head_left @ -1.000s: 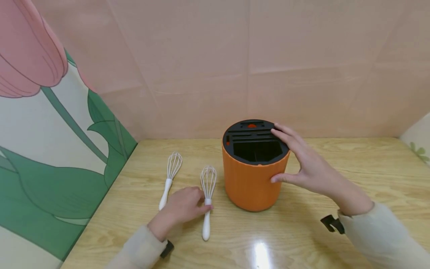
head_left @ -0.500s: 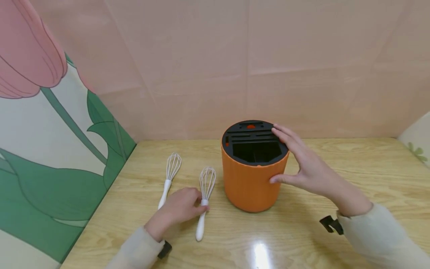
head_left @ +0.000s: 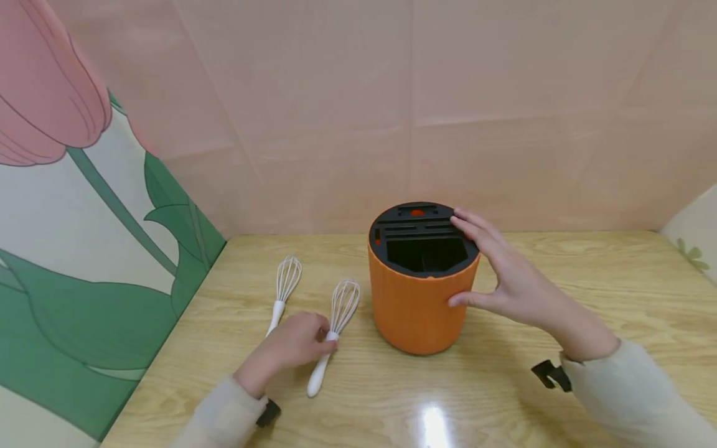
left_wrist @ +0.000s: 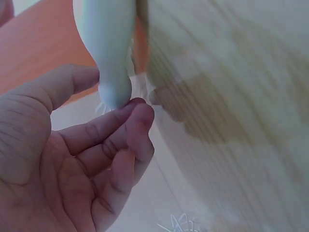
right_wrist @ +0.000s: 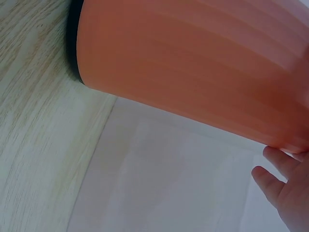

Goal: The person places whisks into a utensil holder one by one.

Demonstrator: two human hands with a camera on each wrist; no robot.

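My left hand (head_left: pixel 294 343) pinches a white-handled whisk (head_left: pixel 318 376) between thumb and fingertips, near where the handle meets the wire loops. The whisk slants, its wires pointing away and to the right. In the left wrist view the handle (left_wrist: pixel 107 43) runs up from the fingertips, toward the camera. My right hand (head_left: pixel 506 283) rests against the right side of an orange round utensil holder (head_left: pixel 420 314), thumb on its front and straight fingers at the rim. The holder stands upright with a black slotted top (head_left: pixel 392 267). A second whisk (head_left: pixel 277 313) lies left of my left hand, which partly hides its handle.
The wooden table (head_left: pixel 605 280) meets a pink covered wall (head_left: pixel 313 155) behind the holder. A tulip-patterned panel (head_left: pixel 112 311) borders the table on the left. Light glares off the tabletop (head_left: pixel 434 426) near the front.
The whisk in my left hand has turned, its handle end swinging left, and the left hand has shifted slightly left with it. My right hand has stayed on the holder.
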